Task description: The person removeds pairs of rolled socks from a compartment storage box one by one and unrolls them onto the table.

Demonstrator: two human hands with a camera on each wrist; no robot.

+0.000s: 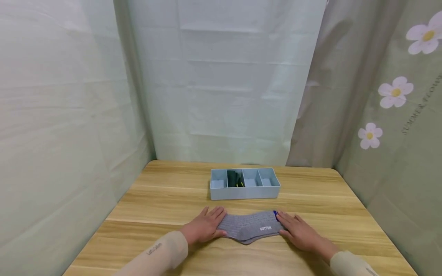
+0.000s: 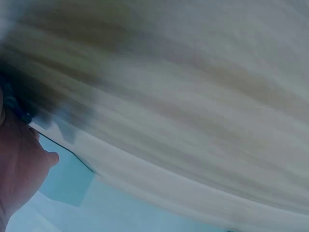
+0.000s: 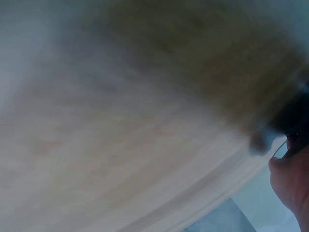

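Left grip and right grip, in the head view, have fingers extended, touching opposite ends of a grey sock rather than curling round it; it lies flat on the bench between them. White lettering just left of the right grip reads COTTON, and a blue patch meets the right fingertips. Dark print on the left sleeve is too small to read surely. Well right of the right grip, a flowered curtain shows "SUMMER FLOW" running out of frame. Beyond both grips stands a pale-blue tray, a dark green bundle in its second compartment from left. Bench surface stretches outward from each grip to the side edges.

Left wrist view: left grip cropped at the left, blurred bench beside it; fingers unclear.

Right wrist view: right grip cropped at lower right, bench edge to its left; fingers unclear.
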